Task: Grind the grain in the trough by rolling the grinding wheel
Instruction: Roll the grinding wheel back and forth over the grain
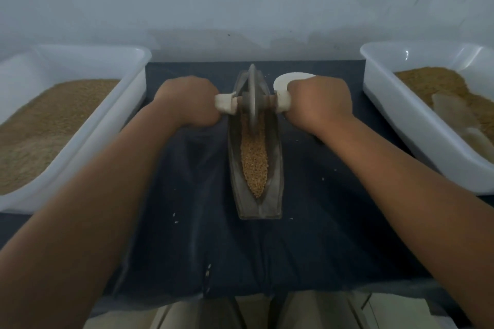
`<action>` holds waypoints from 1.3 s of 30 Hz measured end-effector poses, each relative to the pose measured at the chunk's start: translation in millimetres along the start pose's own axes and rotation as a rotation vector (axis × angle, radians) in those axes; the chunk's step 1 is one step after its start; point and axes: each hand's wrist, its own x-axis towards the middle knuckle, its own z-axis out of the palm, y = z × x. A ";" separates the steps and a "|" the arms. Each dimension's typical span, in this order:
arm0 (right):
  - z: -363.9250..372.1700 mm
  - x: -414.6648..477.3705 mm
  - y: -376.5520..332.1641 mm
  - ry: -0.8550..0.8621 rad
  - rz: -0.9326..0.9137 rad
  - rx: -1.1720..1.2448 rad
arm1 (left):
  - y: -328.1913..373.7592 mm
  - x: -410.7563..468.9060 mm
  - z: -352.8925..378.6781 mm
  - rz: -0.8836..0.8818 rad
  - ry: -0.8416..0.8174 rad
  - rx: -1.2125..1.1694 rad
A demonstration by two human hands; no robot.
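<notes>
The left hand (187, 100) is curled tight around the white-wrapped left handle (224, 103) of the grinding wheel (252, 96), and the right hand (319, 104) grips the matching right handle (284, 101) on the other side. Both fists are knuckles-up and closed round the axle ends. The wheel stands on edge between the two hands, seated toward the far end of the narrow, boat-shaped metal trough (275, 168). Tan grain (255, 160) fills the trough's groove from the wheel back toward the person, nearer than either hand. The trough lies on a dark cloth (307, 235) with a few stray kernels scattered on it.

Just beyond the right hand sits a white round dish (286, 79), partly hidden by the knuckles. Outward of the left hand is a white left tub (128, 93) heaped with tan grain. Outward of the right hand is a white right tub (387, 104) holding a browner heap.
</notes>
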 end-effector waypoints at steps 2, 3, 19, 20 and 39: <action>-7.4 -21.5 2.0 0.016 -0.051 -0.017 | 1.0 -24.7 4.8 0.038 -0.061 -0.037; -11.0 -34.9 3.5 0.008 -0.089 -0.025 | 2.0 -39.4 7.0 0.060 -0.083 -0.048; -4.0 1.0 -5.0 -0.019 0.011 -0.019 | 0.8 -6.4 19.0 -0.091 0.082 -0.019; -6.7 -4.0 -4.3 -0.019 -0.001 -0.018 | 0.7 -12.2 18.5 -0.069 0.048 -0.036; 4.4 -0.5 -2.5 0.008 0.022 -0.015 | -0.4 -2.9 14.1 -0.016 0.148 0.060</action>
